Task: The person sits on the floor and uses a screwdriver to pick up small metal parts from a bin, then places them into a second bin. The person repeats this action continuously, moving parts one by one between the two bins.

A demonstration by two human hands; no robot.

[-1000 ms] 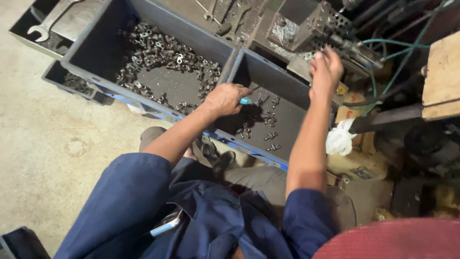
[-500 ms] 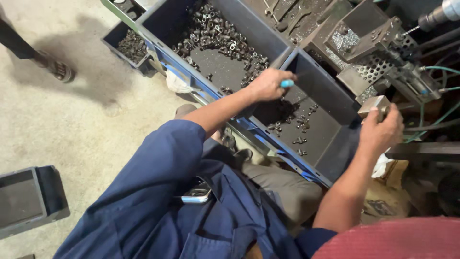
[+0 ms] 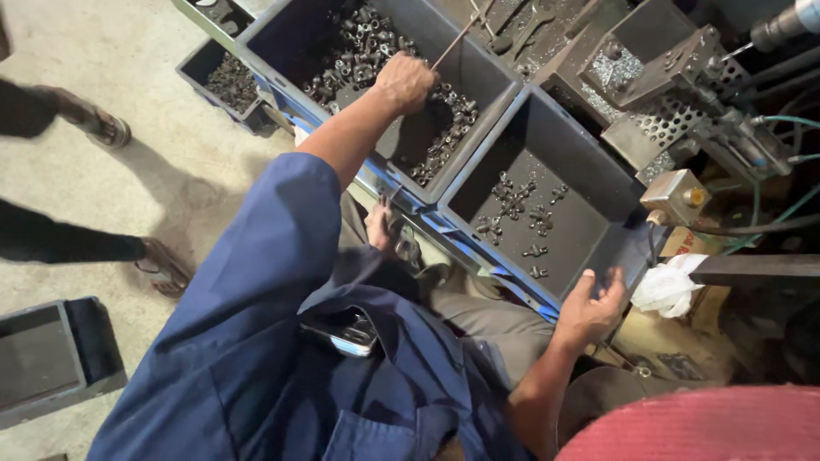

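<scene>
Left hand has shifted from the near-right bin to the far-left dark grey plastic bin of small metal parts, fist closed on a thin metal rod. Right hand, previously raised, now grips the near rim of the right-hand dark grey plastic bin, fingers curled

— What colours do you see around your hands?

— Your sleeve is dark blue. Both bins, the left bin and the right bin, are dark grey with blue front rims, holding blackish metal parts.

— And beside them?

— A white rag, a pale grey concrete floor, and a red patterned cloth at your lower right.
</scene>
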